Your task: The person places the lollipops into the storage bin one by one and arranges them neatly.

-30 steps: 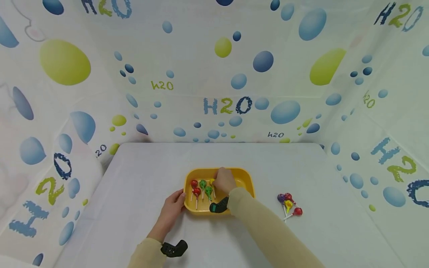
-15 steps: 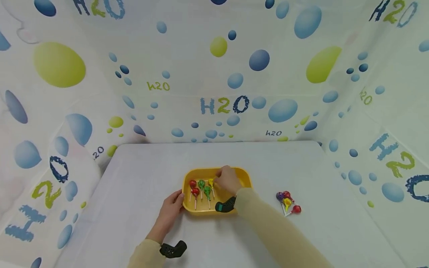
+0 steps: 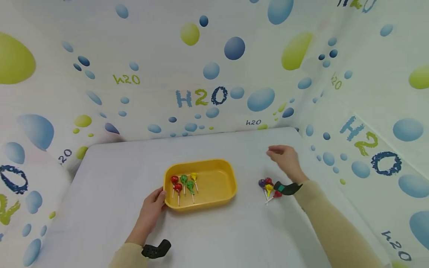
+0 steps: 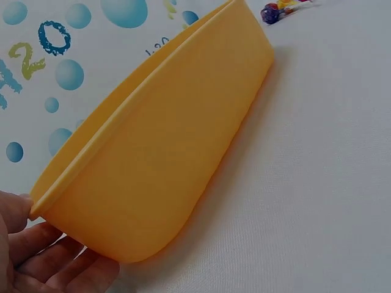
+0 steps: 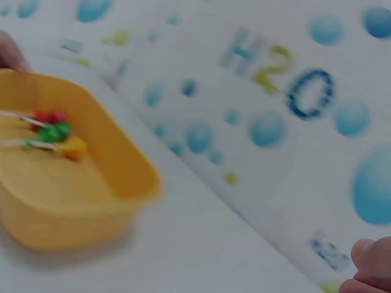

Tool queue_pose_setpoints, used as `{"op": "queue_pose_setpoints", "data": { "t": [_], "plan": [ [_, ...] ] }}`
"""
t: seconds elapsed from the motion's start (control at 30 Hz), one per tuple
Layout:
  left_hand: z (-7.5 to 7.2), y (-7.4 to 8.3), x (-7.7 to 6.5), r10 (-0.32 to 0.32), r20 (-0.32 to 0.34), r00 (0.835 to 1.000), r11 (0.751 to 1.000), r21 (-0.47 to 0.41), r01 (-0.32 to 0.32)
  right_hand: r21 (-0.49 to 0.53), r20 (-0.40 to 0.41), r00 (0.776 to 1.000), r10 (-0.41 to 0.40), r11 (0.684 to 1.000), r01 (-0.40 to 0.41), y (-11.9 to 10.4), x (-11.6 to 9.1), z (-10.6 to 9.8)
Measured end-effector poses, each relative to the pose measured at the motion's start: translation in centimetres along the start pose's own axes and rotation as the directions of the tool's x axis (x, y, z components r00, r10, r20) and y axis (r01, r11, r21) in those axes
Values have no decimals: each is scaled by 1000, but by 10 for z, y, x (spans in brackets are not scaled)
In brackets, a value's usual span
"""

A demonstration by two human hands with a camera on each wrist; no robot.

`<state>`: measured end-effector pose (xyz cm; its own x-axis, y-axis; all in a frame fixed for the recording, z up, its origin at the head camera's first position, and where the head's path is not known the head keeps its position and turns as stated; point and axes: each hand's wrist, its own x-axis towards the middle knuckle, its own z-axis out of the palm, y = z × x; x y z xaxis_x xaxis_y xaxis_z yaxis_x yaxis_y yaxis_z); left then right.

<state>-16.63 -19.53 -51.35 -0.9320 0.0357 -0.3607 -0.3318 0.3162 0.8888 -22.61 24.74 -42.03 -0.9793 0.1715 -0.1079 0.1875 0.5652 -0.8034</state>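
My left hand (image 3: 151, 208) grips the left end of a yellow plastic tray (image 3: 197, 204), thumb at the rim and fingers against the outer wall. In the tray's left half lie several wrapped lollipops: two red (image 3: 178, 187), two green (image 3: 190, 185) and one yellow (image 3: 194, 176), sticks toward me. To the tray's right, a small pile of lollipops lies on the table, with a purple one (image 3: 262, 182), a yellow one (image 3: 269, 188) and two red ones. Just beyond that pile my right hand (image 3: 285, 158) is in the air, fingers loosely bent, holding nothing.
A white-covered table (image 3: 214, 238) bears the tray and the pile. Behind and beside it hangs a white sheet (image 3: 161, 111) printed with blue and green drops and H2O lettering. My right sleeve (image 3: 331, 219) reaches in past the pile.
My right hand has left the yellow lollipop in the tray and swung right, over beyond the pile. The left hand stays on the tray; the head view has turned rightward.
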Motion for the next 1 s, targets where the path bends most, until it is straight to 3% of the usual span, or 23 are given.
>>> {"op": "queue_pose_setpoints", "data": {
  "t": [0.13,0.23,0.53,0.7,1.0],
  "plan": [
    [-7,3,0,-8,-2,1000,1000,7,8,-21,-58,998,34,999,-36,17,-2,-38],
    [-9,4,-1,-13,3,1000,1000,0,13,-71,-73,996,44,996,-49,31,-10,-44],
    [-11,9,-1,-13,30,999,1000,-16,13,-213,-19,990,143,967,-144,84,-56,7],
    [-8,11,1,-29,39,999,999,-38,30,-233,-44,987,156,959,-162,89,-68,21],
    [2,9,5,-56,66,996,998,-25,58,-339,-82,980,180,920,-198,89,-71,27]
  ]
}}
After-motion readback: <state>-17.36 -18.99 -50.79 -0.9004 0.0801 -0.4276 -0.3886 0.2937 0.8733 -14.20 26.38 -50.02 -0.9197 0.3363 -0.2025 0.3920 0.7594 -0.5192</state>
